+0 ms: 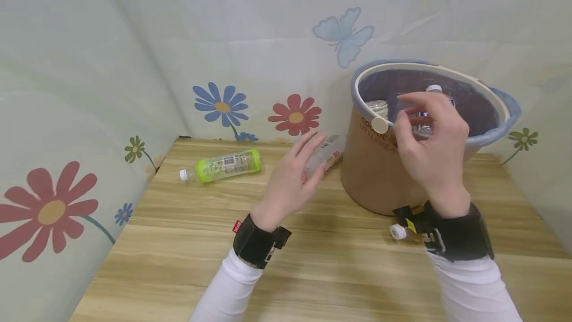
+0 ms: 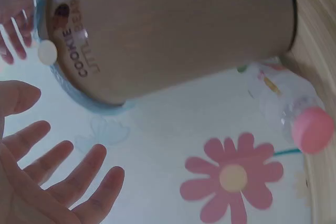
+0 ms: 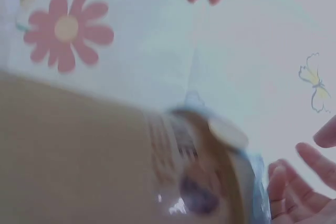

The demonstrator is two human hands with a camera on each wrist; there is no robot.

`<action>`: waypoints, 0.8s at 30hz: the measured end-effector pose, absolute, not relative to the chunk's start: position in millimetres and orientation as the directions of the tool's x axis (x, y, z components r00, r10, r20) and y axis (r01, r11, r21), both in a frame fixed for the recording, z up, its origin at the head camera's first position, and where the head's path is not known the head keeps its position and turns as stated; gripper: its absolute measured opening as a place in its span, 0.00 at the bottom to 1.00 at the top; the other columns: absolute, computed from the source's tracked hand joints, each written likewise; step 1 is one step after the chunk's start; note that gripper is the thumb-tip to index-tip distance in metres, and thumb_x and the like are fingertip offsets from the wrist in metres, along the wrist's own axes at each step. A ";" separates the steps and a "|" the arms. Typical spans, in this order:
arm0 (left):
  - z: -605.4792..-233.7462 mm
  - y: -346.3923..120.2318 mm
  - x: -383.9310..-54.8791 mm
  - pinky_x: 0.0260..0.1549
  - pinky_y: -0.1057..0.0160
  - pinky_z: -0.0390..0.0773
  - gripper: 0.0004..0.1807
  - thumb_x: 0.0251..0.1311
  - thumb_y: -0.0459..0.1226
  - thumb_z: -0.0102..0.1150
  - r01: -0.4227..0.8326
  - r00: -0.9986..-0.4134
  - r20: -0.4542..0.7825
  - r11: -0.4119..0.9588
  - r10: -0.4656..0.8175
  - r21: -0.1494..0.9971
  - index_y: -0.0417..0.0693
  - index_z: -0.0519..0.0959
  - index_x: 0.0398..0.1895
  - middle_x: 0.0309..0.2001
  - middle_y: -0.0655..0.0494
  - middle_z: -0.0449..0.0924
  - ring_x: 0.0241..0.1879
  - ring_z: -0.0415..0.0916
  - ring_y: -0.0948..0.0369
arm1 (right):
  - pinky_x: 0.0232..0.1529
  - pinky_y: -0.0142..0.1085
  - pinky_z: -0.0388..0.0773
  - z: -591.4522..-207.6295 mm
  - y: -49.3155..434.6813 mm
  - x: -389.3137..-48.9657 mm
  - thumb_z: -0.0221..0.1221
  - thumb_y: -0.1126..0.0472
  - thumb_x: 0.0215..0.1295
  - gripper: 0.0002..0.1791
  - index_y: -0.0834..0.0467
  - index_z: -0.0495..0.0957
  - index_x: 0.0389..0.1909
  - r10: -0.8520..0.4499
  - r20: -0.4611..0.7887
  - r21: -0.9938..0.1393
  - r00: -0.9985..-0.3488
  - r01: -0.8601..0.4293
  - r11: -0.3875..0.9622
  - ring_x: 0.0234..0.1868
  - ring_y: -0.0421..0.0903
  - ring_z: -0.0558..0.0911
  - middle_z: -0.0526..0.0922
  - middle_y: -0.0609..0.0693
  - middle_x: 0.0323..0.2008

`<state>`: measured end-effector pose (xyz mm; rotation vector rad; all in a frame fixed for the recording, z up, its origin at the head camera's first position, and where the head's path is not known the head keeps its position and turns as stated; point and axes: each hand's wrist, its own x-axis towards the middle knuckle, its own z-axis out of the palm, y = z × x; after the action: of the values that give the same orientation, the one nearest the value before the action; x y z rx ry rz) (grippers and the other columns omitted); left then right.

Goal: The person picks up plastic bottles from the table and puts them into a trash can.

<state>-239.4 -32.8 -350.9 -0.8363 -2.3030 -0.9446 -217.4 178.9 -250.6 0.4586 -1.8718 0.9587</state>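
My left hand (image 1: 290, 178) hovers above the wooden table with its fingers spread, holding nothing. Beyond it lies a clear bottle with a pale label (image 1: 328, 153), partly hidden by that hand in the head view; its pink cap (image 2: 313, 129) shows in the left wrist view. Over the near rim of a brown bin (image 1: 373, 178), my right hand (image 1: 433, 138) is raised with fingers loosely bent and nothing between them. Inside the bin, a white-capped bottle (image 1: 433, 88) is partly covered by this hand, and another clear bottle (image 1: 379, 107) sits at the left.
A bottle with a green label (image 1: 229, 165) lies on its side at the table's back left. Another white-capped bottle (image 1: 398, 232) lies in front of the bin, mostly behind my right wrist. A pale sheet with printed flowers (image 1: 295, 116) surrounds the table (image 1: 178, 262).
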 end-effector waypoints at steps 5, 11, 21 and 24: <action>-360.2 -57.3 -236.2 0.49 0.55 0.77 0.27 0.64 0.39 0.53 0.656 -0.700 0.653 0.621 0.289 0.429 0.49 0.66 0.67 0.68 0.52 0.61 0.62 0.66 0.53 | 0.33 0.23 0.71 -268.8 152.4 -202.3 0.51 0.76 0.53 0.09 0.74 0.80 0.32 0.073 0.910 -0.391 -0.408 -0.785 0.481 0.31 0.39 0.74 0.81 0.63 0.29; -371.1 -77.1 -236.2 0.56 0.52 0.72 0.25 0.63 0.36 0.54 0.628 -0.705 0.665 0.654 0.246 0.423 0.46 0.68 0.64 0.66 0.49 0.64 0.63 0.65 0.53 | 0.35 0.28 0.73 -301.7 129.2 -200.9 0.51 0.79 0.53 0.09 0.73 0.79 0.30 0.045 0.899 -0.417 -0.437 -0.819 0.395 0.31 0.44 0.76 0.81 0.63 0.28; -383.7 -101.5 -245.5 0.57 0.49 0.70 0.23 0.61 0.36 0.54 0.540 -0.725 0.634 0.794 0.270 0.280 0.45 0.71 0.61 0.63 0.46 0.68 0.57 0.69 0.49 | 0.34 0.28 0.75 -350.7 115.4 -206.2 0.53 0.83 0.51 0.11 0.70 0.79 0.32 -0.001 0.816 -0.526 -0.578 -0.743 0.413 0.31 0.47 0.77 0.80 0.60 0.29; -389.2 -117.4 -250.0 0.56 0.47 0.69 0.23 0.61 0.36 0.54 0.495 -0.759 0.608 0.812 0.232 0.309 0.45 0.71 0.61 0.63 0.44 0.68 0.58 0.68 0.48 | 0.34 0.34 0.78 -355.5 110.7 -208.0 0.54 0.83 0.51 0.12 0.70 0.79 0.34 -0.041 0.793 -0.536 -0.608 -0.727 0.428 0.32 0.51 0.78 0.81 0.59 0.31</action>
<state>-250.0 -117.4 -389.2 -0.5358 -2.4324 -0.6226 -208.0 110.7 -355.5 0.6477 -1.9622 1.2137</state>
